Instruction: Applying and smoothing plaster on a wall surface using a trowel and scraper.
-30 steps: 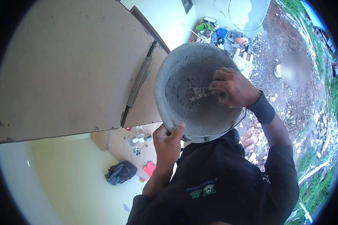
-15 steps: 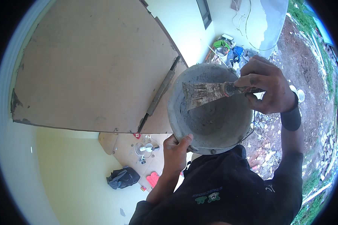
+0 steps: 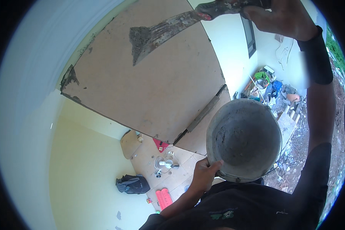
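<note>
My left hand (image 3: 205, 174) grips the rim of a round grey bucket (image 3: 246, 142), thumb over the edge. Inside it lies grey mortar along the wall and bottom. High at the upper right, my right hand (image 3: 281, 18) is closed round the handle of a putty knife (image 3: 176, 27). Its wide, stained blade points left and carries a lump of grey mortar (image 3: 140, 37) at the tip. Behind the blade is a large tan panel (image 3: 149, 84) with dark, chipped edges; whether the blade touches it I cannot tell.
A dark strip (image 3: 203, 113) runs along the panel's right part. Below on the tiled floor are a grey backpack (image 3: 133, 184), a red-pink object (image 3: 164, 198) and a white fan-like item (image 3: 165, 164). Bags and tools (image 3: 266, 84) lie heaped by the wall, with rubble at right.
My right hand has lifted the putty knife out of the bucket, up and left before the panel, with mortar on its blade. The bucket appears lower and farther right in view.
</note>
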The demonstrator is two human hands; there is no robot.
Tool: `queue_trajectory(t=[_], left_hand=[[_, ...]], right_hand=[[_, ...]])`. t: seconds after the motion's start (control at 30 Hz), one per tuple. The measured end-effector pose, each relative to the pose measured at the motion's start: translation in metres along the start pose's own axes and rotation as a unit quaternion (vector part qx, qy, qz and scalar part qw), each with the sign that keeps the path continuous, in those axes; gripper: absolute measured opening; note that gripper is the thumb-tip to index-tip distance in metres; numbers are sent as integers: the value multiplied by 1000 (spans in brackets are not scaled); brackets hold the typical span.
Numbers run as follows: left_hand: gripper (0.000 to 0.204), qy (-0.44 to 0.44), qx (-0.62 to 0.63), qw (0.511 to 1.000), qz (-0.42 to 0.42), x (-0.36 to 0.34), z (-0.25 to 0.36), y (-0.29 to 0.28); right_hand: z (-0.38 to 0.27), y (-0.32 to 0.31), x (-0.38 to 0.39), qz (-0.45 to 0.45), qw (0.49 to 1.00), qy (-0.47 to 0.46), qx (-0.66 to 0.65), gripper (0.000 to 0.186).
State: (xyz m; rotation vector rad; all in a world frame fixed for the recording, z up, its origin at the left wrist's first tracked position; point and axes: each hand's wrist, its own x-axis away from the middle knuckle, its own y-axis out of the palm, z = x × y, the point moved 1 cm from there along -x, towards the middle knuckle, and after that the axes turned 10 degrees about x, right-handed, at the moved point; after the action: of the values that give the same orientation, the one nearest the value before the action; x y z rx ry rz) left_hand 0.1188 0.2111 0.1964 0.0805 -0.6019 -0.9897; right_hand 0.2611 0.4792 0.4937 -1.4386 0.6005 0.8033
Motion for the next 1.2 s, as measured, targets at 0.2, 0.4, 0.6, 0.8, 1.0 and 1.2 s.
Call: queue_trajectory(t=[0.2,0.4,0.6,0.8,1.0,1.2], left_hand=[[30,-4,-7,1000,8,-5,-10,-9],[32,-8,-8,1000,19,-2,-11,-8],[33,-7,-14,999,32,2,-15,-7],[33,19,-10,999,48,3,-19,-8],[34,17,-12,998,51,2,-22,-10],[34,14,0,999,49,3,-22,-8]], right_hand=[[45,21,-43,31,995,-62,-66,24],[64,34,-66,46,990,-76,-109,23],[81,50,-78,19,950,-65,-306,25],[105,55,-85,27,939,-75,-336,29],[111,53,-86,24,969,-100,-223,38],[114,55,-86,4,934,-65,-351,34]])
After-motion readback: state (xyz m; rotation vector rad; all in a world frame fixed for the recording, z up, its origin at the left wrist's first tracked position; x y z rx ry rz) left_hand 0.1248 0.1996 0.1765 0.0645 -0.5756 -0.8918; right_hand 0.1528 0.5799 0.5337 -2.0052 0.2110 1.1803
